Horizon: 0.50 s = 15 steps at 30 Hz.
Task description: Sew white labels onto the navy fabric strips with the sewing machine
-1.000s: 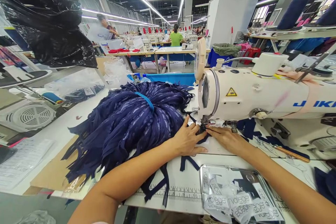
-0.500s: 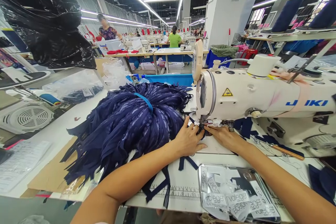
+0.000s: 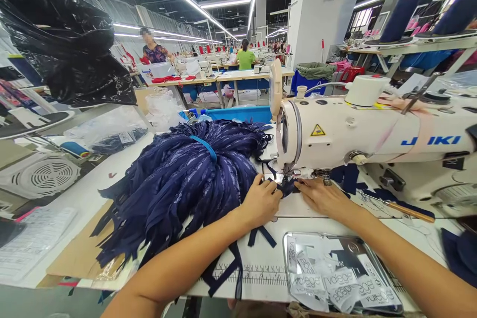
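A small navy fabric piece [image 3: 287, 188] lies at the needle area of a white sewing machine [image 3: 328, 131], stretched between my two hands. My left hand [image 3: 262, 202], its fingers curled, grips the left end of that piece. On the other side my right hand [image 3: 321, 198] pinches the right end between thumb and fingertips. The exact grip of the left fingertips is partly hidden. Close to my left hand spreads a large bundle of navy lace-edged strips [image 3: 186, 174], tied with a blue band [image 3: 204, 148].
In front of my forearms sits a clear tray of printed labels [image 3: 335, 278], beside a ruler scale [image 3: 261, 274] on the table. A wooden-handled tool [image 3: 412, 211] and navy scraps lie right. A black plastic bag [image 3: 70, 35] hangs left. Two people work farther back.
Both hands have drawn slightly apart and away from the needle, the left one down and left, the right one a little right. The navy piece shows more between them. The view has shifted slightly.
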Available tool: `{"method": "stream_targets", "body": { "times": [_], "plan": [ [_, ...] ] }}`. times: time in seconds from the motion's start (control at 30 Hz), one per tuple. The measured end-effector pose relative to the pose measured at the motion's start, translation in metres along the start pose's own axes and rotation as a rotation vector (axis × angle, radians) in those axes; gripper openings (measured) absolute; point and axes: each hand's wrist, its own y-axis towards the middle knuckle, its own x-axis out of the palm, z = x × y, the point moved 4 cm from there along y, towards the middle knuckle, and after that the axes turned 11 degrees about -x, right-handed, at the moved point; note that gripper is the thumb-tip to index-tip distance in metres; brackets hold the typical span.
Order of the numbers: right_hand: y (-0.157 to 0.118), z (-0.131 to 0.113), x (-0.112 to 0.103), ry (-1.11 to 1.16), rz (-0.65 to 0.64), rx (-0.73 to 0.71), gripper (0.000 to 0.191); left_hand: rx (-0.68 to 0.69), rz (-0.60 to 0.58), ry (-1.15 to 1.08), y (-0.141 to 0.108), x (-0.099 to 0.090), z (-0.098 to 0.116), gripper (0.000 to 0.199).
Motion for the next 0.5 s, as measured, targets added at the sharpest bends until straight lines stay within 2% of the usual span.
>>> {"method": "stream_targets", "body": {
  "times": [0.17,0.5],
  "plan": [
    [-0.004,-0.004,-0.005,0.102,0.074,-0.012,0.03,0.008,-0.001,0.055,-0.003,-0.001,-0.011,0.01],
    [-0.006,-0.011,-0.007,0.337,0.077,0.019,0.031,-0.011,0.042,0.093,0.001,-0.002,-0.024,0.012]
  ]
}}
